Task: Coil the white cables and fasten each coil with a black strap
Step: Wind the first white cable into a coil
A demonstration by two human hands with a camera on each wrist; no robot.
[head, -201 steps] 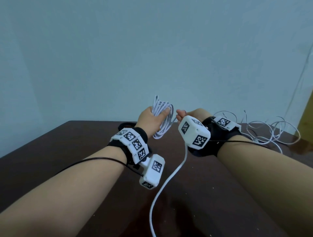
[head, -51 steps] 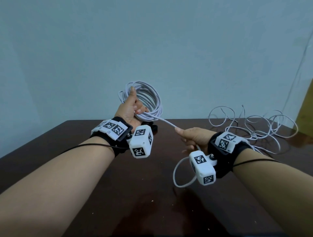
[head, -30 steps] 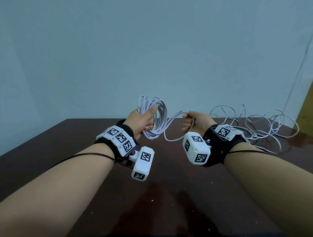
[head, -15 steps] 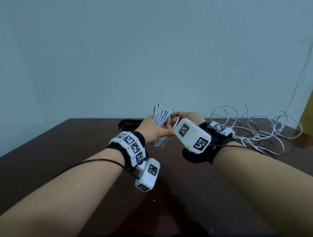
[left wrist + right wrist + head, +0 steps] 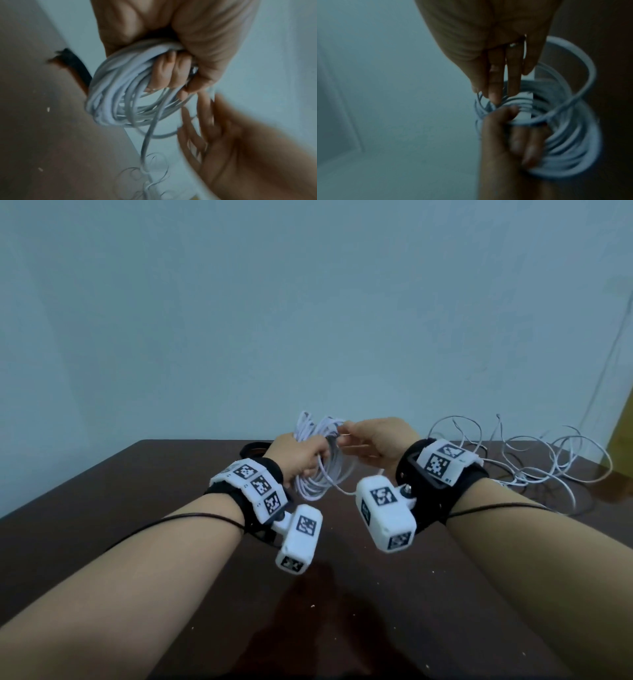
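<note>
My left hand grips a coil of white cable in its fist, held above the dark table. The left wrist view shows the fingers curled through the coil, with a loose tail hanging down. My right hand reaches in from the right. Its straight fingers touch the top strands of the coil, beside the left hand. A black strap lies on the table just behind the left hand, partly hidden by it.
A loose tangle of white cables sprawls over the back right of the brown table. A pale wall stands close behind the table's far edge. A yellow-brown surface shows at the far right edge.
The long tail hanging to the table has been wound onto the coil. My right hand brought the last loop up to the left hand and now rests its fingertips on the coil's top.
</note>
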